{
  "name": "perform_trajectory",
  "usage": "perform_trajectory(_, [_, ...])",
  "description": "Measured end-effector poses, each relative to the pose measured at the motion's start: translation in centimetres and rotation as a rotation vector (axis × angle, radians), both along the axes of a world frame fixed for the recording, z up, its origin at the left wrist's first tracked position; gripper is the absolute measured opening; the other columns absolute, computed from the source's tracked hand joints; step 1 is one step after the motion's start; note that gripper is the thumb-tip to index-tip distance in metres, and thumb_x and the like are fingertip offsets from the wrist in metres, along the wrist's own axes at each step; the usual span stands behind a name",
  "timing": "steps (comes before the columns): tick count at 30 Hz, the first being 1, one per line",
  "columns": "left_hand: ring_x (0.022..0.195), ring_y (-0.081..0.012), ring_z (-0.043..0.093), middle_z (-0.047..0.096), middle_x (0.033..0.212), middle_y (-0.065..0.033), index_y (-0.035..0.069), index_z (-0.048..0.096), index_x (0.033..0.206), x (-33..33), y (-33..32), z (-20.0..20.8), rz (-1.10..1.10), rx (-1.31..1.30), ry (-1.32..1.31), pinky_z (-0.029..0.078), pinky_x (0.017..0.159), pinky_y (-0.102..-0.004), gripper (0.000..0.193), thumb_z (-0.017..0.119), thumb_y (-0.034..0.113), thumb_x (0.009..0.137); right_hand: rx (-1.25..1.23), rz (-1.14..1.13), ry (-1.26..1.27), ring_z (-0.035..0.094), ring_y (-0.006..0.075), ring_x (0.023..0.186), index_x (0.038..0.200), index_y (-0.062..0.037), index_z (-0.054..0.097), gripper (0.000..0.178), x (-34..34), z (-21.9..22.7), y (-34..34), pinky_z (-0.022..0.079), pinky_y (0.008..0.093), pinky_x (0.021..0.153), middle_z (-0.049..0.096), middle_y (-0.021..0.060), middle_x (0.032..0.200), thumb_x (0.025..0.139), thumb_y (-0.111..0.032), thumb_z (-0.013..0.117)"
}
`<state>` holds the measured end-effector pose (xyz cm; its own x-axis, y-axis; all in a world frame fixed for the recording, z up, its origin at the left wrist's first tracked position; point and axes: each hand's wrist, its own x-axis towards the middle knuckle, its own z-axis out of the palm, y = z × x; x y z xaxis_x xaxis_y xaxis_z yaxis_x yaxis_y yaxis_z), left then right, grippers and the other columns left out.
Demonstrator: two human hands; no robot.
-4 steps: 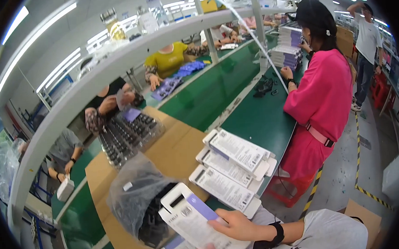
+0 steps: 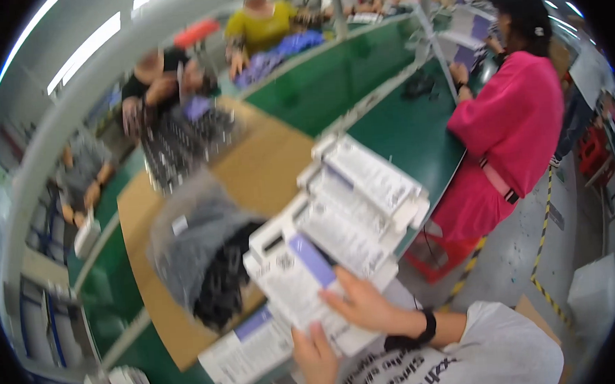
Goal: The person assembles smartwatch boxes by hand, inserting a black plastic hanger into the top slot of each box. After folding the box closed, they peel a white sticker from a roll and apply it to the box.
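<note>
A flat white carton with a purple band and a hang-hole tab is between my hands. My right hand grips its right edge, thumb on the face. My left hand pinches its lower edge; the fingers behind it are hidden. Right beside it, more white cartons lie in overlapping stacks. Another white carton rests on the table edge left of my left hand. Beyond the held carton sits a clear plastic bag, its mouth showing black parts.
A brown cardboard sheet covers part of the green table. Clear trays of black pieces lie at its far end. A white frame bar arches at left. A person in pink sits at right; co-workers sit opposite.
The view has tipped downward, so the scene sits higher and is blurred. More of my left hand shows, along with cartons at lower left. The same carton stays in both hands.
</note>
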<state>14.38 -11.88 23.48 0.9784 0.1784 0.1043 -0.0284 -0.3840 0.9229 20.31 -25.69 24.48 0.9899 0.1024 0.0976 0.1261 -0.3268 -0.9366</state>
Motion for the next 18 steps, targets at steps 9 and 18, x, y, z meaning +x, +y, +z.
perform_trajectory(9, [0.092, -0.0314, 0.068, 0.060, 0.122, -0.0279, -0.005, 0.018, 0.148, 4.2, -3.0, 1.0, -0.129, -0.241, -0.102, 0.053, 0.079, -0.0386, 0.058, 0.045, 0.017, 0.101, -0.371, 0.122, -0.324, 0.042, 0.0409, 0.128, 0.141, -0.0087, 0.049, 0.083, -1.8, 2.5, -3.6, 0.043, 0.0453, 0.101, 0.039, 0.0232, 0.142, 0.066, -0.018, 0.084])
perform_trajectory(18, [0.080, -0.0242, 0.068, 0.038, 0.137, -0.0207, -0.002, 0.028, 0.149, 4.7, -4.7, 1.6, -0.286, 0.004, 0.054, 0.056, 0.068, -0.0345, 0.060, 0.055, 0.012, 0.097, -0.579, -0.054, -0.301, 0.040, 0.0430, 0.130, 0.142, -0.0089, 0.048, 0.079, 0.3, 0.6, -5.2, 0.035, 0.0477, 0.107, 0.036, 0.0245, 0.146, 0.070, -0.017, 0.082])
